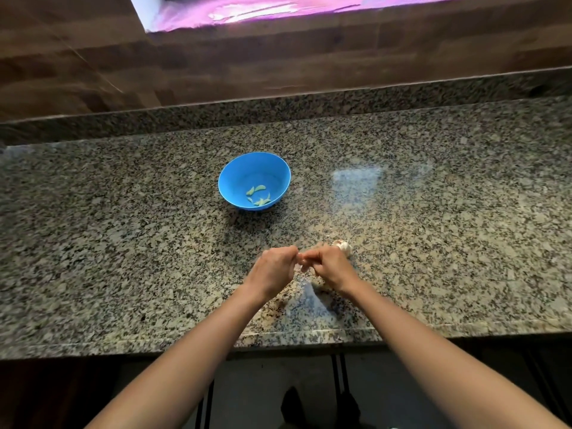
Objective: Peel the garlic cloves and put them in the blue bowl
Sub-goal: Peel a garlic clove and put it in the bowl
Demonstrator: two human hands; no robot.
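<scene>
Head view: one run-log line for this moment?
phase: peeling | left hand, right hand: pinching clove, mostly hidden | blue bowl: several peeled cloves inside | garlic bulb: on counter beyond right hand

Speckled granite counter [123, 243] across the middle, window glare reflected on it toward 1 o'clock. Low granite upstand [278, 109] along its far edge. Wood-panelled wall [93, 57] from 10 to 2 o'clock. Pink-lit window [278, 7] at 12. Dark floor [263, 382] at 6.
</scene>
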